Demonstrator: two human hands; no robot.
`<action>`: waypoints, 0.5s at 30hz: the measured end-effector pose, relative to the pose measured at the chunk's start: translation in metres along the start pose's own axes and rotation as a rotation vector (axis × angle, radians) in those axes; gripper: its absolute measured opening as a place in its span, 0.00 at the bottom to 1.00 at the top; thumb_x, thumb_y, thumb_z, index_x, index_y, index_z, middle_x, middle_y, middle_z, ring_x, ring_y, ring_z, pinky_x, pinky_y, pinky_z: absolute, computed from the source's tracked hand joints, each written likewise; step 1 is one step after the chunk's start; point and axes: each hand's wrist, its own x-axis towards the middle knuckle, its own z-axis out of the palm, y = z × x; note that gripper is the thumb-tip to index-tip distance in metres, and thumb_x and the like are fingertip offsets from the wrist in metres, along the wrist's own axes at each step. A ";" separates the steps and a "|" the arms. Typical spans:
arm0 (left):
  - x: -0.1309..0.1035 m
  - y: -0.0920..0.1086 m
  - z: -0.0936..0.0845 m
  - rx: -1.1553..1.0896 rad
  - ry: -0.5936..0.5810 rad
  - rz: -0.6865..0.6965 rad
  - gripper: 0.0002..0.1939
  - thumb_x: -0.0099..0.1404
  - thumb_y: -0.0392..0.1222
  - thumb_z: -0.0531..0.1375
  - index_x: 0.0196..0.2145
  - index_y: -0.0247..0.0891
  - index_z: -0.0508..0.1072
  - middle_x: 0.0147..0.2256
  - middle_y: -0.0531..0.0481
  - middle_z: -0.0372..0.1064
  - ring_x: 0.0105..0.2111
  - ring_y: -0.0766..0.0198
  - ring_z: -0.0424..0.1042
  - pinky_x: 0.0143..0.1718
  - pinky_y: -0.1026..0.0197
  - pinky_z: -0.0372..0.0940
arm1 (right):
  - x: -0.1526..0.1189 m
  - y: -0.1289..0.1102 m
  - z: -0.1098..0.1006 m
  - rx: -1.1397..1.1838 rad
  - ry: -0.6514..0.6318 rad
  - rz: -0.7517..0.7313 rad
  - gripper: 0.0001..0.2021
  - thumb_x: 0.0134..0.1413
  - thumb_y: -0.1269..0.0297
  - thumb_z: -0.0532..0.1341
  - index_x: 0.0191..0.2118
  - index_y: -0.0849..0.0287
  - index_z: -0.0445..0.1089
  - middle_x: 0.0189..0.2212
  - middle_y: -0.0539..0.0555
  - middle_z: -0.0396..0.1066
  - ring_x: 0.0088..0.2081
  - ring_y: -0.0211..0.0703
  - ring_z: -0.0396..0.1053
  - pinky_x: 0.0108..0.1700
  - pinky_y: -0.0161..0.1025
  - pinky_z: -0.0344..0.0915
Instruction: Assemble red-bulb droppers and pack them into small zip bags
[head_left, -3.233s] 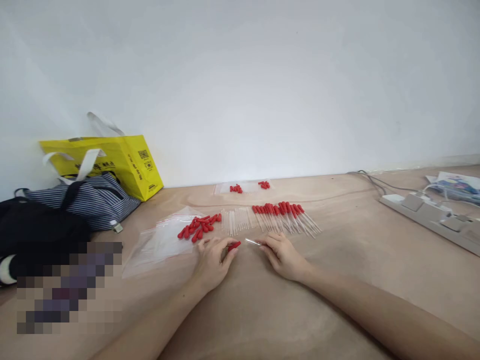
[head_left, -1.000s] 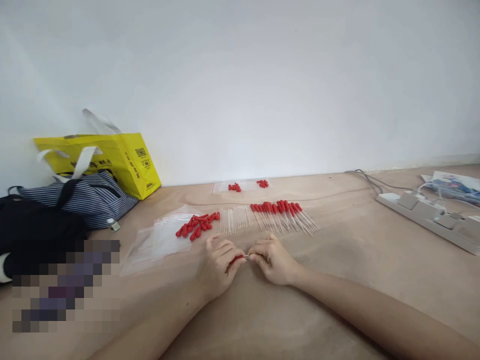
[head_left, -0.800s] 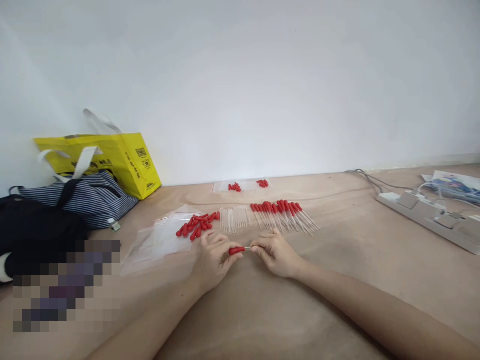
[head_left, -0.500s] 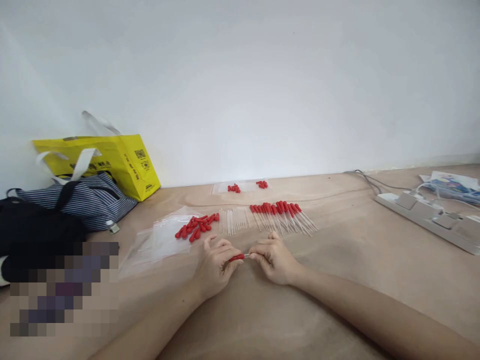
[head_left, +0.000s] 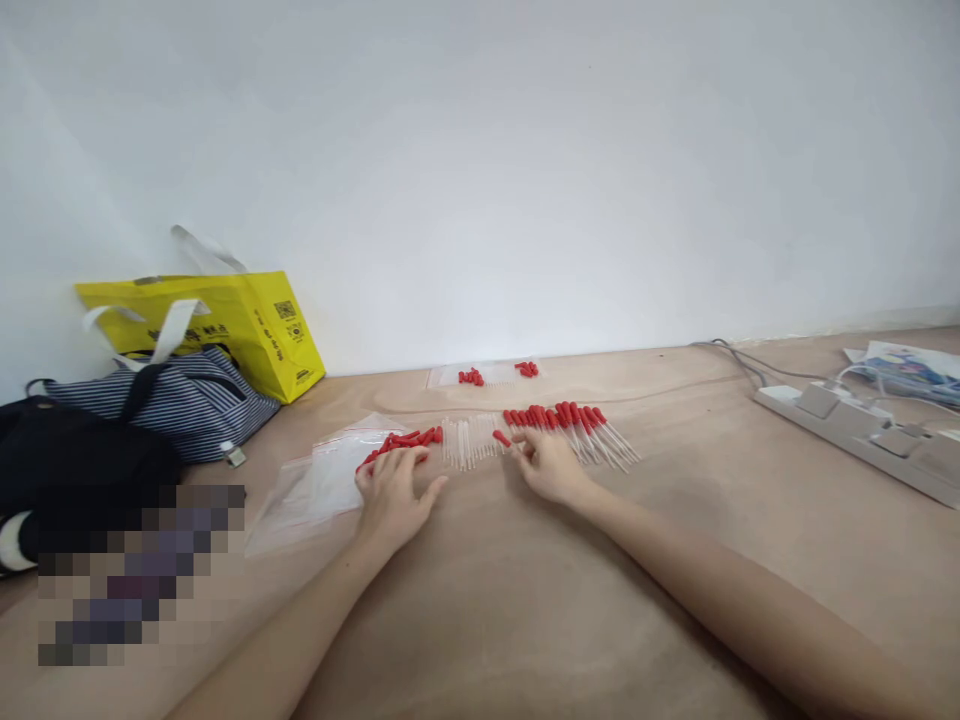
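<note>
My left hand point(head_left: 396, 500) is open, its fingers spread over the near side of a pile of loose red bulbs point(head_left: 431, 437) that lies on clear plastic bags point(head_left: 337, 475). Between the fingers of my right hand point(head_left: 549, 463) is a dropper with a red bulb point(head_left: 502, 438), the bulb pointing left and away from me. That hand covers the near left part of a row of red-capped droppers point(head_left: 592, 425). Several bare clear tubes point(head_left: 469, 442) lie side by side between the loose bulbs and the row.
A bag with small red bulbs point(head_left: 471, 377) lies near the wall. At left stand a yellow bag point(head_left: 262, 330), a striped bag point(head_left: 195, 405) and a black bag point(head_left: 82, 460). A power strip point(head_left: 847, 430) with cables and plastic packets point(head_left: 911, 365) are at right.
My left hand has let go of the red bulb and moved left to the loose bulbs. My right hand has carried the dropper forward to the left end of the row.
</note>
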 end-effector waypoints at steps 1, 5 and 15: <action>0.002 -0.006 -0.001 0.042 -0.006 -0.063 0.14 0.54 0.48 0.57 0.38 0.43 0.67 0.39 0.46 0.67 0.41 0.52 0.62 0.41 0.49 0.50 | 0.008 0.000 0.002 -0.064 0.022 0.080 0.12 0.51 0.69 0.52 0.42 0.60 0.64 0.31 0.53 0.72 0.34 0.41 0.67 0.35 0.35 0.56; 0.007 -0.019 -0.004 0.172 -0.058 -0.153 0.11 0.54 0.48 0.56 0.34 0.41 0.66 0.36 0.46 0.67 0.39 0.51 0.63 0.37 0.52 0.52 | 0.033 -0.005 0.013 -0.176 0.051 0.181 0.10 0.50 0.69 0.51 0.38 0.62 0.65 0.32 0.59 0.71 0.37 0.48 0.67 0.39 0.41 0.53; 0.009 -0.021 -0.005 0.371 -0.088 -0.061 0.10 0.59 0.44 0.50 0.30 0.37 0.68 0.34 0.43 0.69 0.37 0.52 0.64 0.38 0.51 0.50 | 0.044 -0.010 0.020 -0.242 0.000 0.214 0.12 0.52 0.67 0.49 0.37 0.61 0.68 0.40 0.60 0.68 0.43 0.48 0.64 0.41 0.41 0.53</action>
